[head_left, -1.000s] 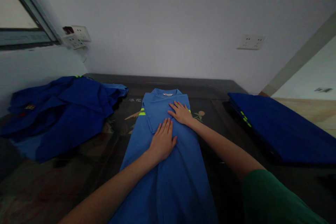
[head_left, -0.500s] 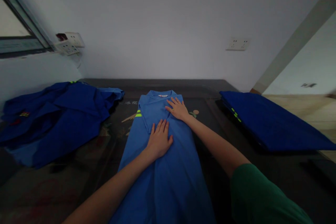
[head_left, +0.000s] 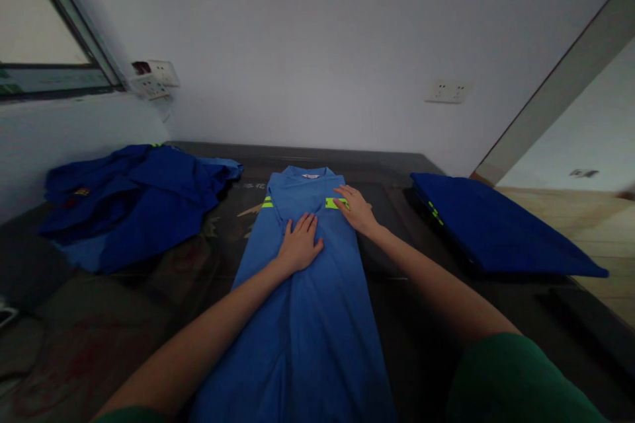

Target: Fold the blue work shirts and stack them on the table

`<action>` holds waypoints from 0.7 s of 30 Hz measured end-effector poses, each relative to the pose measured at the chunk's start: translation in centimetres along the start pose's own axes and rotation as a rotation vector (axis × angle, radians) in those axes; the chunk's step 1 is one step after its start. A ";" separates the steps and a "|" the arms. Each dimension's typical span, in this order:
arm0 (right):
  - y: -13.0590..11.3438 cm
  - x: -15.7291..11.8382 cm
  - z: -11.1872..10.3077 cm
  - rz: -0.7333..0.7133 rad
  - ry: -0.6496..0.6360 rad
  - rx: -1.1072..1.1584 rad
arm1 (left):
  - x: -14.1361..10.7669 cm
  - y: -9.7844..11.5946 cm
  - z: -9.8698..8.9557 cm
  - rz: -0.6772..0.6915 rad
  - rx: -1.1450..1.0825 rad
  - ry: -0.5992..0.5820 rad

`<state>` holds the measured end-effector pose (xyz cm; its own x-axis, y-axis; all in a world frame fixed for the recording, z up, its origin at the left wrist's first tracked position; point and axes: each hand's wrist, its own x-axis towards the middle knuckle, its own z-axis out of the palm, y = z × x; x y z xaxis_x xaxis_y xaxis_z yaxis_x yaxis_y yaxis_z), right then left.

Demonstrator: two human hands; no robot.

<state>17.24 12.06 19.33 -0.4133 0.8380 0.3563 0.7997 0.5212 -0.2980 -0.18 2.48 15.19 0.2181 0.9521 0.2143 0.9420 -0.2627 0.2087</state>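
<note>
A light blue garment (head_left: 322, 304) lies lengthwise on the dark table (head_left: 391, 165), its collar and small white label at the far end. Yellow-green stripes show on both sides of its upper part. My left hand (head_left: 300, 244) rests flat on the middle of the garment, below the chest, fingers spread. At the garment's upper right edge is my right hand (head_left: 356, 209), its fingers apart over the yellow-green stripe and its palm partly past the edge. Neither hand grips anything.
Crumpled dark blue clothing (head_left: 143, 192) lies on the table at the left. A folded dark blue stack (head_left: 496, 225) with yellow-green stripes is at the right. Behind the table stands a white wall (head_left: 307, 46) with sockets (head_left: 449, 91). A window is at the upper left.
My right hand has moved right, toward the garment's edge, and the stripe under it now shows. My left hand stays on the cloth. The camera view has shifted slightly.
</note>
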 end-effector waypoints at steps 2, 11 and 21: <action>-1.2 -3.9 -2.2 -0.078 -0.063 0.086 | -0.1 -0.1 -0.4 -0.003 -0.036 0.030; -4.4 -24.9 -11.2 0.133 -0.423 0.690 | -10.1 -0.4 -6.9 0.099 -0.187 0.045; -8.4 -36.9 -3.8 0.498 -0.519 0.905 | -24.5 4.6 -8.2 0.546 -0.205 -0.272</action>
<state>27.46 -23.87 12.08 -0.4367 0.8397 -0.3228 0.4065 -0.1360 -0.9035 -3.29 -23.28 18.69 0.7346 0.6714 0.0973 0.6151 -0.7197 0.3221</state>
